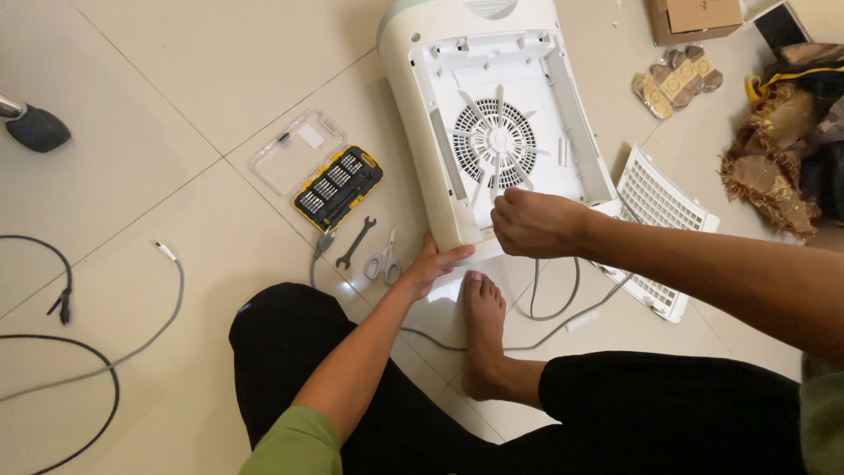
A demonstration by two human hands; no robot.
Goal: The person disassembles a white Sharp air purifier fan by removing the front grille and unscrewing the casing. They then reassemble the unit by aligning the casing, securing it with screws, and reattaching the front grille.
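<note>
While left hand (pixel 428 266) braces the white appliance (pixel 492 132) corner, fingers curled on its edge, right hand (pixel 532 222), fingers closed, contents unclear, sits at the fan grille's (pixel 498 143) 5 o'clock.

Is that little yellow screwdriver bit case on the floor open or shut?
Open. The bit case lies flat on the tiles with its clear lid swung back beside it, the rows of bits showing.

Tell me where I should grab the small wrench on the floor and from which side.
Grip the wrench at its thin middle shank, coming straight down from above. It lies flat on the tile with bare floor along the shank, though the scissors sit close to its right.
</note>
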